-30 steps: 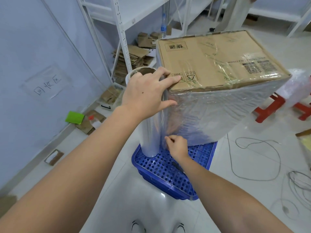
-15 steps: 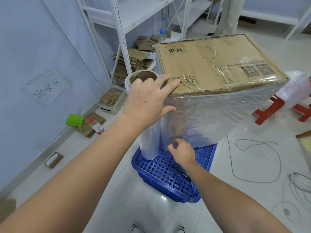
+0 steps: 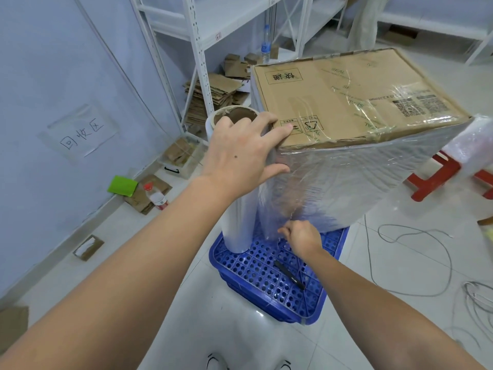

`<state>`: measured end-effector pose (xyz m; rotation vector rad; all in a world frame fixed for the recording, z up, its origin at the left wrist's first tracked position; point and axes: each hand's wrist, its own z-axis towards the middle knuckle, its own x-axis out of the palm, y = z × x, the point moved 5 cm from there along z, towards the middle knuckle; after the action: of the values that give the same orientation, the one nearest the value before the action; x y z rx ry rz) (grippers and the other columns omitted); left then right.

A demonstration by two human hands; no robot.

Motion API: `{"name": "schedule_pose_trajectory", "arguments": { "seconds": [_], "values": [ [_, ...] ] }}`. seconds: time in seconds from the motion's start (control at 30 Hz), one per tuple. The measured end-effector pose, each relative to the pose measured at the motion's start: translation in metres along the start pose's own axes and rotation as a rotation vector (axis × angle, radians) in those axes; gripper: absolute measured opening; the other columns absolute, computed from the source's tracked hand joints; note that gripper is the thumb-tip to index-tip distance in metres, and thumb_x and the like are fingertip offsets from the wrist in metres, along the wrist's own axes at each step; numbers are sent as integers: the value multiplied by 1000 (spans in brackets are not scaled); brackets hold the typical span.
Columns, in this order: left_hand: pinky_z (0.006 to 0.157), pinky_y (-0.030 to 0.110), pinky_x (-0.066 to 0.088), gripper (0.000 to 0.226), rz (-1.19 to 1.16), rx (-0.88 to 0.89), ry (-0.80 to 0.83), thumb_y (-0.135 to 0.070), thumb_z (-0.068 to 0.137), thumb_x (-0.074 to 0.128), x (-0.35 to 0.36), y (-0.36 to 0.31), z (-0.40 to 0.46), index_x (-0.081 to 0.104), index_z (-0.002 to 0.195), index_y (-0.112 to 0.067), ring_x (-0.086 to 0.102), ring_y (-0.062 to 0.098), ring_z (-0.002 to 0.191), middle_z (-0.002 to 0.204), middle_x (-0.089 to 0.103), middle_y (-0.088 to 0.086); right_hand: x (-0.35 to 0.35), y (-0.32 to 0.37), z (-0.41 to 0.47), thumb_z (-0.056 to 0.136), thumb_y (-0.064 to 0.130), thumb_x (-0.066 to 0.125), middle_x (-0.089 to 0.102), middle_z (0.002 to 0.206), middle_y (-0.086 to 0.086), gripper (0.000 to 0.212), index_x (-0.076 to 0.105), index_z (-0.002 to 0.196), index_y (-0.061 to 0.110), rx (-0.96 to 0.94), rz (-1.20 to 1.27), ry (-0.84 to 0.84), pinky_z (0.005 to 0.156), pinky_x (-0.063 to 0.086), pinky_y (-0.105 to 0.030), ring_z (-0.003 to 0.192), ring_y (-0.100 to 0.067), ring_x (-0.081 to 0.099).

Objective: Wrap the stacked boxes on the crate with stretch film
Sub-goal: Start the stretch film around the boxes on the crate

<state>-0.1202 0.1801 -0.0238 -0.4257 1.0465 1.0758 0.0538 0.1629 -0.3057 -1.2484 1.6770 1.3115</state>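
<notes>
Tall brown cardboard boxes [image 3: 346, 102], stacked and already shiny with clear film on the sides, standing on the far part of a blue plastic crate full of round holes [image 3: 269, 276]. Just left of the near corner, a tall clear roll of stretch film on a cardboard tube [image 3: 238, 222], upright on the crate and touching the stack. Left hand [image 3: 240, 156] over the top of the roll, fingers spread and mostly straight, tips reaching onto the box corner, thumb against the wrapped side. Right hand [image 3: 301, 237] low down by the bottom of the stack, fingers curled, pinching at the film there; hard to see how much film is caught. Probably the moment to cut or tear the film free and stick the loose end down. Best done slowly: keep the roll steady with the top hand, pull the film tight and flat, then rub the end smooth so no flap hangs. Careful with the thin black pen-like tool [image 3: 289, 275] lying on the near part of the crate.
</notes>
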Motion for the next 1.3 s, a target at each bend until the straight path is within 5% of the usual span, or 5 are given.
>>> {"name": "schedule_pose_trajectory", "arguments": {
  "seconds": [0.23, 0.73, 0.93, 1.07, 1.3],
  "values": [
    [72, 39, 36, 75, 8, -13, -48, -76, 80, 65, 4, -2, -2, 58, 140, -32, 63, 24, 84, 132, 62, -3, 31, -9, 4, 92, 48, 62, 72, 100, -2, 35, 69, 115, 22, 101, 150, 120, 70, 51, -31, 89, -24, 66],
    [73, 41, 37, 74, -1, -3, -61, -76, 83, 62, 3, -3, -7, 57, 142, -31, 63, 24, 84, 133, 62, -3, 47, -48, 4, 105, 39, 38, 63, 74, -7, 39, 61, 86, 13, 242, -13, -13, 52, 39, -30, 66, -28, 58],
    [73, 41, 37, 74, 12, -19, -55, -75, 84, 62, 3, -5, -4, 56, 143, -31, 63, 24, 85, 135, 62, -2, 116, -39, -22, 104, 27, 47, 68, 108, -17, 26, 59, 113, 6, 726, 1241, 253, 73, 58, -37, 90, -27, 68],
    [72, 41, 37, 73, 15, -18, -82, -75, 83, 64, 4, -5, -6, 57, 141, -31, 63, 24, 84, 133, 63, -3, 122, 6, -16, 101, 55, 34, 27, 157, -22, 79, 14, 154, 0, 860, 2124, 267, 116, 31, -47, 142, -36, 33],
    [72, 42, 38, 72, 9, -13, -101, -75, 83, 63, 4, -3, -10, 59, 140, -31, 63, 25, 83, 134, 63, -2, 66, -35, 21, 107, 35, 27, 25, 158, -19, 55, 27, 153, 7, 890, 2469, -2, 119, 13, -57, 147, -37, 20]
  ]
}}
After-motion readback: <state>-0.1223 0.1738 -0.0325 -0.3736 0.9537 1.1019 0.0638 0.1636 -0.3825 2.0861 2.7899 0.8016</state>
